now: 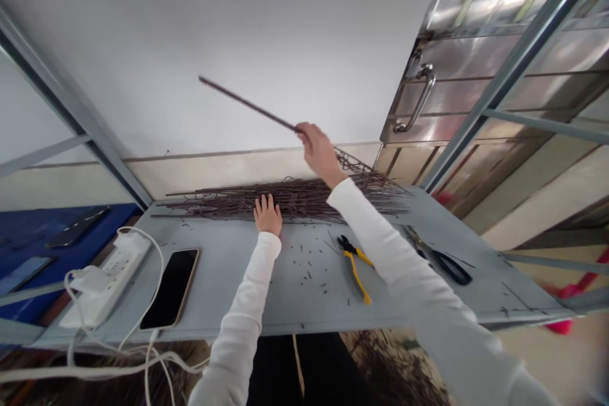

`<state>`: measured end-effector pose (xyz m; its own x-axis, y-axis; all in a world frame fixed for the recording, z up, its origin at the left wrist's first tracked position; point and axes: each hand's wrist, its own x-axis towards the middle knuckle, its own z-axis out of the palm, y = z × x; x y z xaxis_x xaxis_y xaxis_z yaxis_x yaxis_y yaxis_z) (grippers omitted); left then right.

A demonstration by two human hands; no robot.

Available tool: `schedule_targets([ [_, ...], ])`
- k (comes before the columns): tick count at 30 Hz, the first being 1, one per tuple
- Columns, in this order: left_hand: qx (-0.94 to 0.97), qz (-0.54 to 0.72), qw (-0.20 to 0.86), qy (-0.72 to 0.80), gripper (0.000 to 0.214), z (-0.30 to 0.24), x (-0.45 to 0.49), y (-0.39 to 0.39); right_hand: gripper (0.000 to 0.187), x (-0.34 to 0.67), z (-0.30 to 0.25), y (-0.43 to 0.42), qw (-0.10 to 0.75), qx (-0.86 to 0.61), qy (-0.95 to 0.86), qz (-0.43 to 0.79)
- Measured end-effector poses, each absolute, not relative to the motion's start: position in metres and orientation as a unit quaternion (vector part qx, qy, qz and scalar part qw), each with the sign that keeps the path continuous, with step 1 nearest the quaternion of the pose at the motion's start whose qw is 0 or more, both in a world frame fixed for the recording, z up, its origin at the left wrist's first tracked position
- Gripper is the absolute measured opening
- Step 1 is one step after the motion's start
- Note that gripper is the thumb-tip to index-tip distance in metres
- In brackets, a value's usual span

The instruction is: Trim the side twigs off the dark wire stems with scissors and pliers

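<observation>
A pile of thin dark twigs point(304, 200) lies along the far edge of a grey table point(295, 298). My left hand point(268, 214) rests flat on the pile with its fingers stretched out. My right hand point(320, 151) is raised above the pile and closed on the end of one long dark stick point(247, 103), which points up and to the left in front of the white wall.
Yellow-handled pliers point(354, 257) and black scissors point(440, 258) lie on the table to the right, among small twig bits. A phone point(171, 287) and a white power strip point(111, 269) with cables lie at the left. A metal door with a handle point(419, 98) stands at the right.
</observation>
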<state>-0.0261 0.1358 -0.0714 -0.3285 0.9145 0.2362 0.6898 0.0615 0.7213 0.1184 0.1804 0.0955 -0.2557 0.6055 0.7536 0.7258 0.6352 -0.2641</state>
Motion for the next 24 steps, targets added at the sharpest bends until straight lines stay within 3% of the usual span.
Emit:
schedule_targets([
  [3,0.553,0.431,0.169,0.693,0.046,-0.068,-0.031,0.137,0.027,0.149,0.146,0.151,0.5,-0.329,-0.793,-0.11],
  [6,0.545,0.486,0.201,0.653,0.043,-0.056,-0.037,0.131,0.024,0.162,0.187,0.108,0.452,-0.278,-0.836,-0.138],
  [9,0.524,0.56,0.231,0.598,0.041,-0.042,-0.042,0.101,0.025,0.158,0.19,0.067,0.311,-0.289,-0.889,-0.171],
  [12,0.492,0.628,0.297,0.525,0.053,-0.034,-0.052,0.053,0.034,0.147,0.154,0.036,0.179,-0.271,-0.919,-0.223],
  [14,0.346,0.705,0.504,0.36,0.052,-0.036,-0.063,0.02,0.03,0.143,0.124,0.021,0.12,-0.26,-0.928,-0.238],
  [19,0.217,0.593,0.749,0.201,0.04,-0.064,-0.094,-0.045,0.034,0.153,0.093,-0.005,0.033,-0.245,-0.948,-0.202],
  [22,0.27,0.553,0.773,0.158,0.036,-0.074,-0.105,-0.071,0.032,0.164,0.098,-0.017,0.0,-0.212,-0.963,-0.169],
  [24,0.36,0.48,0.776,0.194,0.046,-0.07,-0.105,-0.083,0.027,0.168,0.098,-0.026,-0.018,-0.187,-0.97,-0.151],
])
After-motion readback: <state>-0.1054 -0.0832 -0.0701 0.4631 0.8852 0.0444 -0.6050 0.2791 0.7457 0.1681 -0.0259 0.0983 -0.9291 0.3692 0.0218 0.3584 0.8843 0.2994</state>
